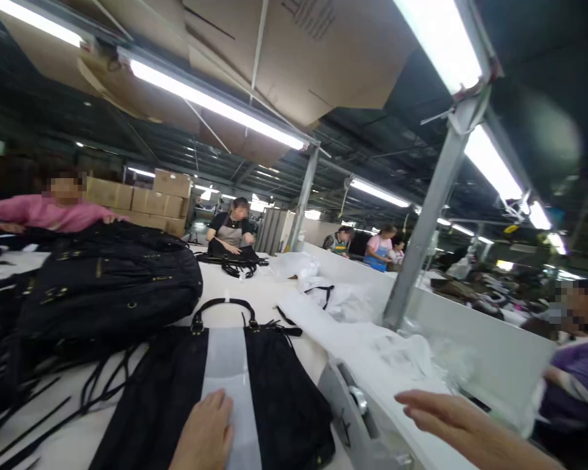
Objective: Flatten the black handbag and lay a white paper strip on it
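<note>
A black handbag lies flat on the white table, its looped handle pointing away from me. Down its middle runs a pale translucent strip. My left hand rests on the strip's near part, back up, fingers laid out flat and holding nothing. To the right, my right hand is in the air beside a grey dispenser-like holder, fingers stretched out and nothing in them. The holder stands right of the bag, next to a long white sheet.
Black bags are piled at the left, with loose straps around them. Clear plastic lies along a low white partition. A metal post rises at the right. Several people work beyond; one in purple sits right.
</note>
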Action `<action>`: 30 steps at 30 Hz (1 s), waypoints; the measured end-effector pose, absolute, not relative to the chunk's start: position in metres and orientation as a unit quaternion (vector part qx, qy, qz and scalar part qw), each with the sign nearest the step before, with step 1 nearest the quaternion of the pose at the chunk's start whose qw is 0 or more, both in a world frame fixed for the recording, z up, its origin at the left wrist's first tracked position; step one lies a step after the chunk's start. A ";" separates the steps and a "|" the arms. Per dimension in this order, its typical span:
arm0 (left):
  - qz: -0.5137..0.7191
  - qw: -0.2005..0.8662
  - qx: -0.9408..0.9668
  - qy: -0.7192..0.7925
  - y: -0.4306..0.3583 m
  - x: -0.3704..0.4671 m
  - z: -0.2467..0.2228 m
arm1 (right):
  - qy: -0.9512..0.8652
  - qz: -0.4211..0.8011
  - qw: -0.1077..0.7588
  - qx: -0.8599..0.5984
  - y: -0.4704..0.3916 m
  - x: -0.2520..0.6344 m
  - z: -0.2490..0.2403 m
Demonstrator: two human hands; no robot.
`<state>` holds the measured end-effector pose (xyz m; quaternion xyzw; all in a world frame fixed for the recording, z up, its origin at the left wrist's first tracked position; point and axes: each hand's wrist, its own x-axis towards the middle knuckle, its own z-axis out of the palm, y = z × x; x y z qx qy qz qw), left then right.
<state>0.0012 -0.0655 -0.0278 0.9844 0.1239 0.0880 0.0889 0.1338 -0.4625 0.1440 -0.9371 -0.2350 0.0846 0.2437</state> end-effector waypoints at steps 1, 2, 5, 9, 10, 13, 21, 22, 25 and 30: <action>0.084 0.080 0.986 0.120 -0.065 0.002 -0.027 | -0.228 0.086 0.259 -0.935 -0.463 0.138 0.146; 0.081 0.072 0.987 0.118 -0.064 0.003 -0.027 | -0.220 0.095 0.278 -0.930 -0.463 0.142 0.145; 0.072 0.054 0.989 0.115 -0.061 0.004 -0.031 | -0.181 0.151 0.341 -0.910 -0.460 0.155 0.122; 0.069 0.062 0.990 0.110 -0.059 0.004 -0.034 | -0.139 0.168 0.367 -0.904 -0.442 0.169 0.085; 0.072 0.064 0.990 0.108 -0.059 0.004 -0.034 | -0.126 0.160 0.361 -0.910 -0.437 0.173 0.078; 0.070 0.058 0.991 0.102 -0.060 0.004 -0.029 | -0.090 0.145 0.346 -0.922 -0.424 0.181 0.066; 0.072 0.053 0.991 0.097 -0.063 0.001 -0.021 | -0.061 0.235 0.350 -0.905 -0.421 0.181 0.063; 0.075 0.052 0.991 0.095 -0.063 0.000 -0.020 | -0.062 0.233 0.353 -0.904 -0.421 0.178 0.066; 0.088 0.063 0.990 0.090 -0.064 -0.001 -0.018 | -0.067 0.216 0.363 -0.904 -0.423 0.167 0.081; 0.098 0.077 0.989 0.081 -0.064 -0.002 -0.014 | -0.049 0.191 0.388 -0.901 -0.442 0.139 0.097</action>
